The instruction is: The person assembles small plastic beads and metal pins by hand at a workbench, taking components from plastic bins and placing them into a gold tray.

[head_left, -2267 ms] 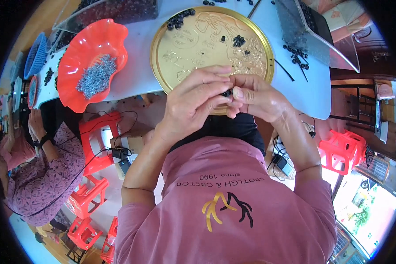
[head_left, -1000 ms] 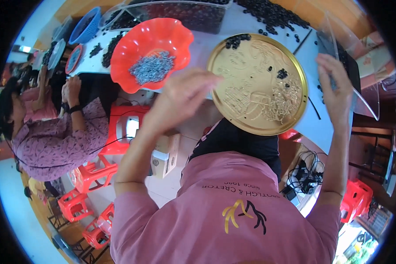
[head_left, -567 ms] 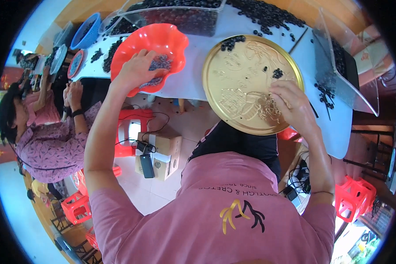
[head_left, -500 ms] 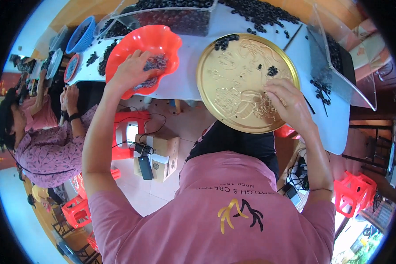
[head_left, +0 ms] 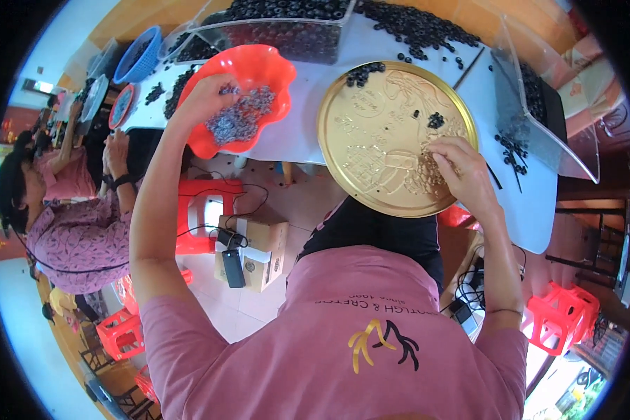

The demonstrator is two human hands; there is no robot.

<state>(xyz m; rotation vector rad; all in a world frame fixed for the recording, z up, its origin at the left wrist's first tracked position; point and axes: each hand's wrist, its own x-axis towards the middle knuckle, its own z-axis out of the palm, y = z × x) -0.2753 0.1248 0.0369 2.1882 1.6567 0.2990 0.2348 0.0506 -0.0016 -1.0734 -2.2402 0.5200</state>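
Observation:
My left hand (head_left: 208,100) is over the left side of a red wavy-rimmed bowl (head_left: 278,72). Its fingers are curled, with a few small grey metal pieces (head_left: 227,89) at the tips. More such pieces lie heaped in the bowl. My right hand (head_left: 462,166) hovers low over the right side of a round gold tray (head_left: 364,133) with an embossed pattern. Thumb and fingers are drawn together there; what they hold, if anything, is too small to make out. Small black ring-shaped parts (head_left: 435,120) sit in a little cluster beyond that hand, with more at the tray's far left edge.
Clear plastic bins (head_left: 273,31) of black parts stand at the back and at the right (head_left: 539,105). Loose black parts (head_left: 427,31) are spread on the white table (head_left: 532,210). A blue basket (head_left: 138,56) is far left. Another person (head_left: 77,231) sits at my left.
My left hand has risen from the grey pieces toward the bowl's far left, uncovering the heap. The right hand has barely moved over the tray.

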